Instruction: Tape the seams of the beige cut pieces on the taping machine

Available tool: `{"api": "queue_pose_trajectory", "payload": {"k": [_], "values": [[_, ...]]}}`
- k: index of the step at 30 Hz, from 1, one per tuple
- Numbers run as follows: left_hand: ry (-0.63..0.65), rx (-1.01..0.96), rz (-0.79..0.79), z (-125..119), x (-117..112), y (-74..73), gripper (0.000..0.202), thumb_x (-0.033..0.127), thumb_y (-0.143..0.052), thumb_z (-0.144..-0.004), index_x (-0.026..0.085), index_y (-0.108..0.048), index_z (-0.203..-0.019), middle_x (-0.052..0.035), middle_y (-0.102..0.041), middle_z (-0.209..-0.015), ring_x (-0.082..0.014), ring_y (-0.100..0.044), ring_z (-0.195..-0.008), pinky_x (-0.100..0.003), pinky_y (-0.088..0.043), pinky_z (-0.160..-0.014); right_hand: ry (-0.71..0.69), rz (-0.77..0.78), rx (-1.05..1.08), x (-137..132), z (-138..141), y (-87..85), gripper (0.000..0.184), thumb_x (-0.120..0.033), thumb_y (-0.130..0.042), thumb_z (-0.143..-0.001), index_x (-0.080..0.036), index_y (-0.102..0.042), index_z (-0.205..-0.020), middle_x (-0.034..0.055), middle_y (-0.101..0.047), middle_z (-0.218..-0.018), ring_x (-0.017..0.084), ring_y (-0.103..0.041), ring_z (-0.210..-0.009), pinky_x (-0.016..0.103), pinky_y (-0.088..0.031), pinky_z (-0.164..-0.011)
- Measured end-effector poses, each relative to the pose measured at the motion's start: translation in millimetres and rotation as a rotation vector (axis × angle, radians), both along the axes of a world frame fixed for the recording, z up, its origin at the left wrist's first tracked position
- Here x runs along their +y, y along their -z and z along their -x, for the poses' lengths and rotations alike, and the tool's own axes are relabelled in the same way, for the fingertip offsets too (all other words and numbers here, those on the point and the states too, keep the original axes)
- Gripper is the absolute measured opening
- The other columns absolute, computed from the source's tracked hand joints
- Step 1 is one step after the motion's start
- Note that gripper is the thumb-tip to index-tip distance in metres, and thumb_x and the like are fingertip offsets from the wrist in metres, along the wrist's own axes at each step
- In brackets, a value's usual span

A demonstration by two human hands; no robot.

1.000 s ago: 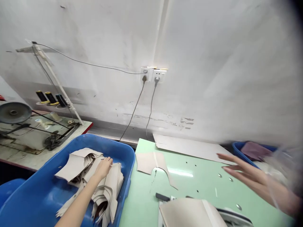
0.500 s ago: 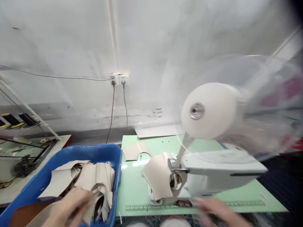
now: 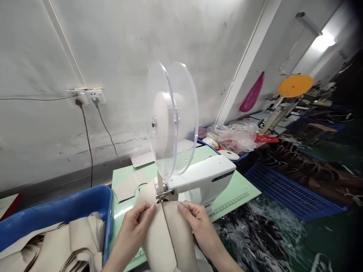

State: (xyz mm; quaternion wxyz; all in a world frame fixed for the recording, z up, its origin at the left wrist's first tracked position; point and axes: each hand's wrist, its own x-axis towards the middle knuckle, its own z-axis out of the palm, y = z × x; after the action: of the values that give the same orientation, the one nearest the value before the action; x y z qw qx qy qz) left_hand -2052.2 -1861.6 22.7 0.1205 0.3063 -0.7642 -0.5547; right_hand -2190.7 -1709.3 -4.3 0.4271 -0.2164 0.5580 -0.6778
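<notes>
A beige leather piece (image 3: 159,236) with a seam down its middle hangs in front of the white machine (image 3: 204,172). My left hand (image 3: 135,223) pinches its upper left edge between thumb and fingers. On the other side, my right hand (image 3: 198,221) grips the upper right edge the same way. The piece's top edge lies close to the machine's metal head (image 3: 164,192); whether they touch I cannot tell. Above the head stands a clear-sided reel (image 3: 166,124) of white tape. Another beige piece (image 3: 144,194) lies behind my left hand.
At the left stands a blue bin (image 3: 109,211) full of beige pieces. A flat cutout (image 3: 127,187) rests on the green tabletop (image 3: 120,175). To the right are a blue crate (image 3: 295,192), plastic bags (image 3: 238,134) and scraps on the floor (image 3: 255,230).
My view has swung right. My left hand has left the bin, and both hands now hold a beige leather piece before the machine head.
</notes>
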Motion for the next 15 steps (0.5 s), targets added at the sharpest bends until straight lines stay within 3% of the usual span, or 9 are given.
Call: {"api": "queue_pose_trajectory", "payload": {"k": [11, 15], "values": [[-0.060, 0.004, -0.106, 19.1, -19.0, 13.4, 0.047, 0.060, -0.059, -0.079, 0.017, -0.054, -0.062, 0.0029, -0.047, -0.060, -0.0115, -0.039, -0.058, -0.021, -0.032, -0.053, 0.102, 0.046, -0.194, -28.0, 10.5, 29.2, 0.031, -0.047, -0.069, -0.080, -0.016, -0.067, -0.076, 0.0028, -0.065, -0.070, 0.018, -0.057, -0.068, 0.027, -0.044, -0.064], [-0.124, -0.019, -0.125, 36.1, -39.4, 16.1, 0.044, 0.059, -0.063, -0.073, 0.017, -0.056, -0.061, 0.0024, -0.052, -0.057, -0.0120, -0.042, -0.054, -0.021, -0.033, -0.050, 0.183, 0.073, -0.219, -55.7, 23.9, 39.9, 0.032, -0.045, -0.074, -0.072, -0.021, -0.071, -0.093, 0.0057, -0.072, -0.090, 0.024, -0.063, -0.083, 0.031, -0.050, -0.070]]}}
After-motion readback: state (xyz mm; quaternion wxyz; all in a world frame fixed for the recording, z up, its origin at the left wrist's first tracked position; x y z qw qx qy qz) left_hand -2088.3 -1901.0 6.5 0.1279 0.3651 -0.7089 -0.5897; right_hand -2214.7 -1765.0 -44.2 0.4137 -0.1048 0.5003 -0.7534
